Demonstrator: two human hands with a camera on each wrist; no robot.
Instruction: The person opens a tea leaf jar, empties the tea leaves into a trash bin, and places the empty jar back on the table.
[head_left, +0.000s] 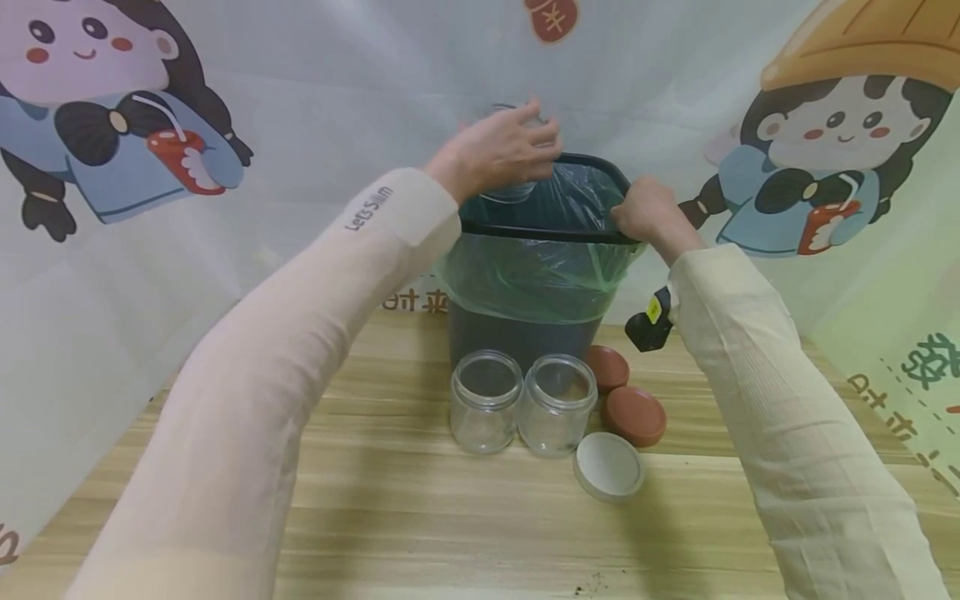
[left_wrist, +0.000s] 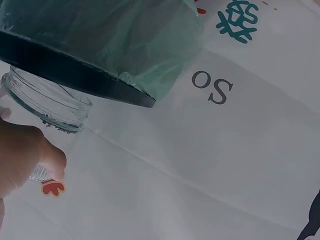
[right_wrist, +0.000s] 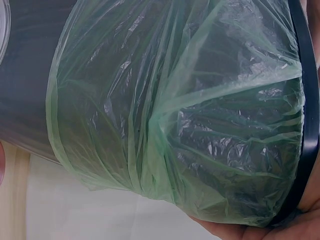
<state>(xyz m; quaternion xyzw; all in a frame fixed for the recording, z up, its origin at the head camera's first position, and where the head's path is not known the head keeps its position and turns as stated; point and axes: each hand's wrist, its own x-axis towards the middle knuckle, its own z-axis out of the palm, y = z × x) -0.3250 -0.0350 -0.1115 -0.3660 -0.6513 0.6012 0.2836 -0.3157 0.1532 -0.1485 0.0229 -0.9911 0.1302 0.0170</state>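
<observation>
In the head view, my left hand (head_left: 504, 148) holds a clear glass jar (head_left: 512, 195) tipped mouth-down over the bin. The left wrist view has the jar's threaded mouth (left_wrist: 50, 102) beside the bin's black rim, with dark crumbs stuck along its lip. My right hand (head_left: 649, 210) grips the right corner of the black rim (head_left: 555, 235). A dark waste bin (head_left: 517, 333) stands upright, lined with a thin green plastic bag (head_left: 536, 279) folded down outside. From the right wrist, the creased bag (right_wrist: 175, 110) fills the view, with fingers (right_wrist: 230, 231) curled under the rim.
Two open glass jars, one on the left (head_left: 486, 408) and one on the right (head_left: 557, 410), stand before the bin. Two red lids (head_left: 636, 415) and a white lid (head_left: 609, 467) lie beside them. Dark specks (head_left: 588, 587) dot the wooden table's front. A printed cloth (head_left: 315, 108) hangs behind.
</observation>
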